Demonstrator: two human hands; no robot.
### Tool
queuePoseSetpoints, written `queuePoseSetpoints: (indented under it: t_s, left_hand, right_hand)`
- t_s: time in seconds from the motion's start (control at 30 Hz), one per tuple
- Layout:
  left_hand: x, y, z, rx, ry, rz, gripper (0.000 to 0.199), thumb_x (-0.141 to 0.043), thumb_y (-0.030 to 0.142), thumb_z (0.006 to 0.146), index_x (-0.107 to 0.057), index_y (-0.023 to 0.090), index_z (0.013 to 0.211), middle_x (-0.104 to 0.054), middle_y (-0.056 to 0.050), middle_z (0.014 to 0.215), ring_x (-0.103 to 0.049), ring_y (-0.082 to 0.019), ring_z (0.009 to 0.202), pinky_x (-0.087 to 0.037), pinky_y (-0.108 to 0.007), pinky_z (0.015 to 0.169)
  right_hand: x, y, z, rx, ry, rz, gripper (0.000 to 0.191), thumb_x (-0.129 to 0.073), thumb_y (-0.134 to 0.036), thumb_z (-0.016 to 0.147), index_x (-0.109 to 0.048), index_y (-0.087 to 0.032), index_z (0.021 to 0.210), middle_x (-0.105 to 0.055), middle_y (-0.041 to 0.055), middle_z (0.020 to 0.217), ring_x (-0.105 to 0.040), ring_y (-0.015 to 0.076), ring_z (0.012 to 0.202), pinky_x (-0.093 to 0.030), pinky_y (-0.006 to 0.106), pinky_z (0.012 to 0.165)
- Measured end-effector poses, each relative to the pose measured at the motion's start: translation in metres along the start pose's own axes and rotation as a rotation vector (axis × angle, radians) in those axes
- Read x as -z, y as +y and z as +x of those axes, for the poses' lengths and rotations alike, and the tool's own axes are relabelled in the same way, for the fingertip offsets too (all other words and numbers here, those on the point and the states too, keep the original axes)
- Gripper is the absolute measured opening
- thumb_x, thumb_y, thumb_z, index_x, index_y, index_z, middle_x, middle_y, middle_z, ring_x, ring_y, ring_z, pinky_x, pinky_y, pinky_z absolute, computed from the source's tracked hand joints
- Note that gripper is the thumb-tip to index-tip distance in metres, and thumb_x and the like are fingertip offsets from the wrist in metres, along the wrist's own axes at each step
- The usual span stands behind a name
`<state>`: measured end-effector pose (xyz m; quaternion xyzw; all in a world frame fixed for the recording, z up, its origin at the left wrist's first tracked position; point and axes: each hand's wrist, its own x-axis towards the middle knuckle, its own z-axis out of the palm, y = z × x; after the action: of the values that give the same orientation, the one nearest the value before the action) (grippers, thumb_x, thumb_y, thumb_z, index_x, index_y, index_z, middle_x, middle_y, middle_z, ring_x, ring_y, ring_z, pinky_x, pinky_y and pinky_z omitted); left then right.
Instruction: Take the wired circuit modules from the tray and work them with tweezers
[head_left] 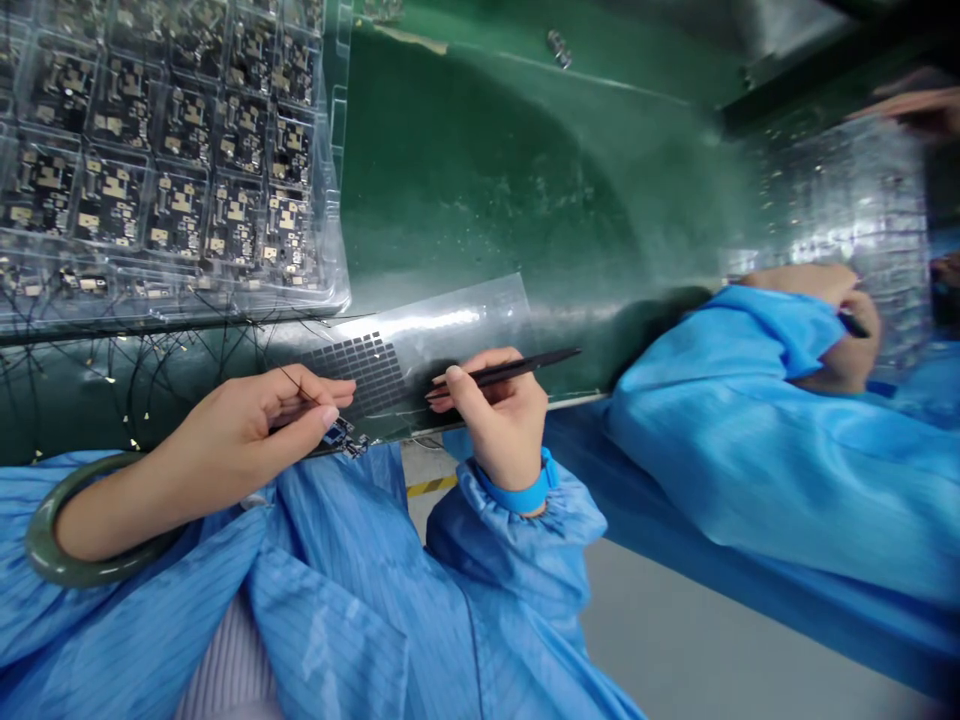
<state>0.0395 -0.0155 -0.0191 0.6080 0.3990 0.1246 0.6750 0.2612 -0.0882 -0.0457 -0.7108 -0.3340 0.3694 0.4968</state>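
Black tweezers (510, 371), blue striped smock (330, 620), green bench (480, 170)

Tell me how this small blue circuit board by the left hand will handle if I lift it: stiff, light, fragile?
The small blue circuit board looks tiny beside the left hand, so it is probably light. The board itself is likely stiff, but its raised parts may be fragile. The thin black wire looks floppy and could snag.

green esd bench mat (480, 180) holds clear tray (180, 160) of circuit boards (176, 215), clear sheet with black grid (442, 340), second clear tray (840, 230), small metal part (559, 48).
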Motion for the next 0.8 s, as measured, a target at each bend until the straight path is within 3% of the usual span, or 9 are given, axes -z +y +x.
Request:
queuePoseSetpoints:
  t_s: [0.3,0.43,0.53,0.67,0.8]
  left_hand:
    - [0.001,0.001,0.0,0.022,0.006,-0.005,0.014,-0.059,0.033,0.085,-0.061,0.02,0.083,-0.069,-0.009,0.116,-0.063,-0.023,0.111,-0.051,-0.038,0.098]
    - [0.0,0.001,0.001,0.021,0.016,-0.048,0.013,-0.059,0.032,0.085,-0.061,0.02,0.082,-0.07,-0.009,0.115,-0.064,-0.023,0.109,-0.052,-0.037,0.095]
    - [-0.001,0.002,0.001,0.026,0.025,-0.075,0.014,-0.059,0.032,0.085,-0.061,0.019,0.082,-0.071,-0.01,0.112,-0.065,-0.023,0.108,-0.053,-0.037,0.093]
    - [0.0,0.008,0.002,0.069,0.029,-0.078,0.017,-0.058,0.035,0.086,-0.061,0.018,0.086,-0.072,-0.008,0.11,-0.068,-0.021,0.1,-0.055,-0.034,0.086]
    - [0.002,0.012,0.003,0.125,0.037,-0.129,0.018,-0.058,0.034,0.086,-0.061,0.016,0.086,-0.073,-0.003,0.093,-0.068,-0.015,0.083,-0.056,-0.027,0.077]
  right_hand:
    - [-0.004,0.001,-0.003,0.042,0.048,-0.097,0.021,-0.072,-0.031,0.074,-0.054,-0.021,0.077,-0.064,-0.006,0.056,-0.065,0.0121,0.048,-0.054,0.022,0.047]
    - [0.006,0.003,0.003,0.019,0.001,0.079,0.024,-0.072,-0.035,0.073,-0.051,-0.023,0.073,-0.064,-0.0067,0.056,-0.06,0.0111,0.04,-0.05,0.022,0.039]
    - [0.009,0.001,0.007,0.106,0.036,0.257,0.027,-0.07,-0.039,0.074,-0.047,-0.025,0.069,-0.06,-0.0083,0.052,-0.052,0.0092,0.032,-0.04,0.02,0.029]
    - [-0.011,-0.018,-0.004,0.199,0.067,0.317,0.027,-0.067,-0.039,0.077,-0.046,-0.024,0.067,-0.059,-0.0075,0.052,-0.051,0.0079,0.031,-0.038,0.018,0.025]
    - [-0.047,-0.04,-0.02,0.166,-0.001,0.361,0.018,-0.066,-0.031,0.08,-0.051,-0.023,0.077,-0.065,-0.0075,0.059,-0.057,0.0088,0.034,-0.047,0.018,0.031]
